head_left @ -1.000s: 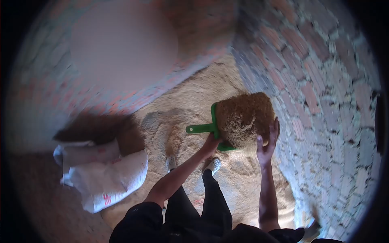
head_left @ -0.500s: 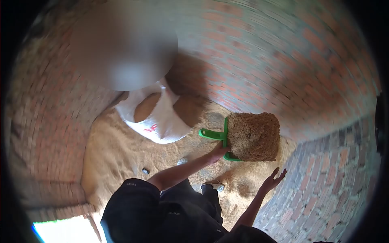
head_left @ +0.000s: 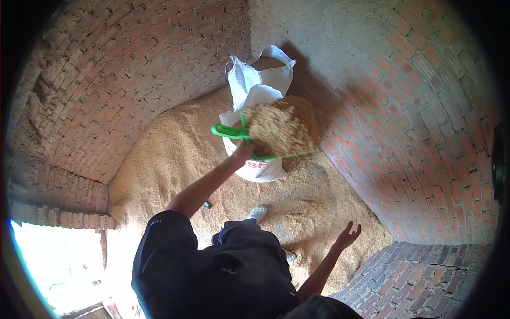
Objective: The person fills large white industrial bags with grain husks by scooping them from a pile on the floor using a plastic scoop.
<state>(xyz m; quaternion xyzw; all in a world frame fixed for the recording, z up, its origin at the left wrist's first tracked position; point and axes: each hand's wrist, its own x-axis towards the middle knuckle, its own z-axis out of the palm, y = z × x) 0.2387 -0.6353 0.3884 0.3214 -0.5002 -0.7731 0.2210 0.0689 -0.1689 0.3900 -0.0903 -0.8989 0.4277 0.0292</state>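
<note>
My left hand (head_left: 242, 152) is closed round the edge of a green dustpan (head_left: 231, 131) near its handle. Loose tan husks (head_left: 279, 127) are heaped on the pan, and their surface is blurred by motion. Below the pan stands a white sack (head_left: 265, 173) with red lettering, its mouth mostly hidden by the load. Behind it, another white sack or a further part of the same one (head_left: 247, 80) gapes open. My right hand (head_left: 347, 236) hangs out to the side, fingers apart, holding nothing.
Husks cover the floor (head_left: 154, 154) between brick walls (head_left: 175, 53). A small dark object (head_left: 206, 204) lies left of my shoe (head_left: 257, 213). Bright light enters through an opening (head_left: 58, 260) at lower left.
The dustpan in my left hand has swung left and forward, from beside the sack to over it. The view has shifted, and a blurred shape at upper left is gone. My right hand stays open.
</note>
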